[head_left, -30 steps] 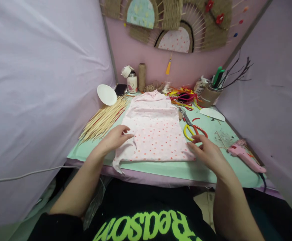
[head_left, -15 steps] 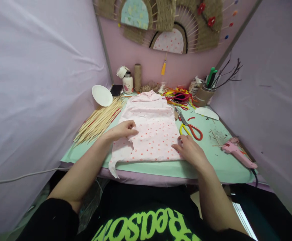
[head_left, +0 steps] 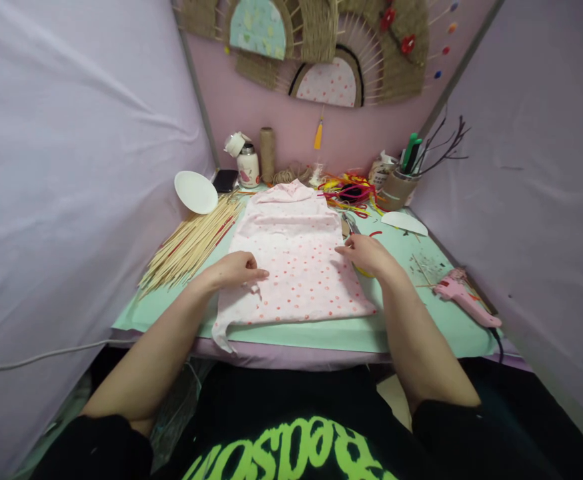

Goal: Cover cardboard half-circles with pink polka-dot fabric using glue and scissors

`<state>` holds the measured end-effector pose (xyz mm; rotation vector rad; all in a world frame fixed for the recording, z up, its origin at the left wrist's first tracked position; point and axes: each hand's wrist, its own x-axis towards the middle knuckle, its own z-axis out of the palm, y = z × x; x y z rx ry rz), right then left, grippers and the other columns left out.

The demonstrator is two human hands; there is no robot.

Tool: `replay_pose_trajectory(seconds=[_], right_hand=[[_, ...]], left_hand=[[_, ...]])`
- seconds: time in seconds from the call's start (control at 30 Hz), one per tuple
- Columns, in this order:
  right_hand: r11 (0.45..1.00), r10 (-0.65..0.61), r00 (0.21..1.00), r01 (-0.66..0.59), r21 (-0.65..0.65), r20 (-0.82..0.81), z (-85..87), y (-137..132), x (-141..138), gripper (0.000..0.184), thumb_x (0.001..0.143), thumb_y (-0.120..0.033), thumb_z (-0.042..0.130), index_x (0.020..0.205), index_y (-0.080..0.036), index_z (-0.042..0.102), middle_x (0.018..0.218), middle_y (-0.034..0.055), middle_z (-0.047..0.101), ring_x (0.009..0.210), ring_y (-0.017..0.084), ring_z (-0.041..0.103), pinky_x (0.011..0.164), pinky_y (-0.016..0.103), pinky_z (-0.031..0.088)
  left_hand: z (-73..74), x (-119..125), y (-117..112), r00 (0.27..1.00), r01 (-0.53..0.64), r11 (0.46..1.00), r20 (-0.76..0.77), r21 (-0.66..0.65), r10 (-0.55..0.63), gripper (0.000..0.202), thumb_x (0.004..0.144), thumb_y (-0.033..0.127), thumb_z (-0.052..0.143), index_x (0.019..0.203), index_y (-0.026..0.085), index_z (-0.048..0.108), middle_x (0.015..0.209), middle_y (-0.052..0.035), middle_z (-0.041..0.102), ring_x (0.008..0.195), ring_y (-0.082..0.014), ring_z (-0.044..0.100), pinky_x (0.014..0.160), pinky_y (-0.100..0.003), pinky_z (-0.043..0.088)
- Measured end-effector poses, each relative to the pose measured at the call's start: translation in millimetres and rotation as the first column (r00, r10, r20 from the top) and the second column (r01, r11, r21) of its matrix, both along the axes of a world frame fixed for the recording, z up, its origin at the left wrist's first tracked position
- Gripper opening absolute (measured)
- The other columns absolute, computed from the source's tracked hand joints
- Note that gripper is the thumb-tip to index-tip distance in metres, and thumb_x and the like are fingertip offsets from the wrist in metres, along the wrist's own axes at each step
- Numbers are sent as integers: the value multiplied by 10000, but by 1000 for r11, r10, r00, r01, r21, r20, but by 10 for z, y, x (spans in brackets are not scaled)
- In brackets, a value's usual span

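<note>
A pink cloth with red dots lies spread on the table in front of me, rumpled at its far end. Its near left corner hangs as a twisted strip over the table's edge. My left hand rests at the cloth's left side, fingers curled and thumb stretched out apart from them. Beside the right edge of the cloth is my right hand, thumb and fingertips a little apart at the fabric. Under and behind it, scissors with a yellow handle are mostly covered.
Thin bamboo sticks and a white paper bowl lie to the left. At the back are a phone, a bottle, a twine spool and coloured cords. A pink glue gun sits right, a pen holder behind.
My right hand has moved up along the cloth's right edge, uncovering the near right corner and covering the scissors' handles. My left hand has shifted slightly. The view has turned a little.
</note>
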<state>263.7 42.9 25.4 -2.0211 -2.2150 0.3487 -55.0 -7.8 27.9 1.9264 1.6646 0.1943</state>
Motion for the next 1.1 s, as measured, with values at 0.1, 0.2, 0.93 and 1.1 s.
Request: replay_pose_trajectory(seconds=[0.1,0.2,0.93,1.1], right_hand=[[999,-17,1000,18,-45,25,-121,224,-117,301,820,-435,612,751,-151,685,851,162,696,833,280,639,692,338,417],[999,-45,997,44,-18,-61,-210,290,-150,185,759,-347,672,702,-172,652,812,112,682,788,243,622,674,313,407],[970,-197,980,200,138,-35,31,-373,118,270,896,-370,534,1047,-164,619,1054,141,685,940,270,626,713,319,389],[993,-111,991,108,-37,-71,41,-759,307,177,889,-339,539,838,-200,636,863,65,705,801,211,618,667,284,363]], left_hand=[[-34,54,-25,996,28,1000,83,-1,-28,301,660,470,662,668,193,546,617,0,561,578,-142,489,524,-254,309],[-25,106,-65,956,-2,999,294,-34,12,259,674,420,641,715,190,530,654,17,530,569,-120,465,511,-239,327],[34,181,-400,982,-36,922,-158,386,105,251,856,401,564,1001,210,639,1135,-96,617,1117,-289,543,949,-438,381],[-19,263,-724,990,-37,968,-124,247,70,303,878,457,525,773,226,690,933,-66,646,992,-264,578,862,-394,395]])
